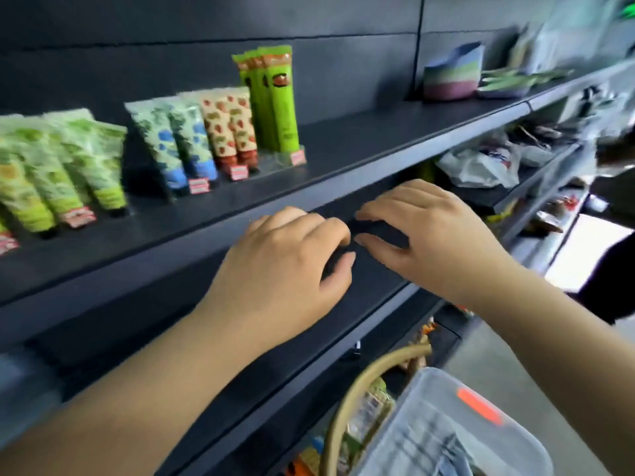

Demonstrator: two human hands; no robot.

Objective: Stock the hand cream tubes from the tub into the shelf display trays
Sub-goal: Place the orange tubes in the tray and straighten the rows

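Hand cream tubes upright, their labels blurred, unreadable.

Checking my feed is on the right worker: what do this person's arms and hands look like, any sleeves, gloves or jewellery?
Both forearms are bare as far as the frame shows, with no sleeves in view. The left hand and right hand wear no gloves. No rings, watch or bracelet are visible. Fingernails look short and unpainted, though the picture is slightly blurred.

Shelf bare right of the green tubes — striped pouch beyond.
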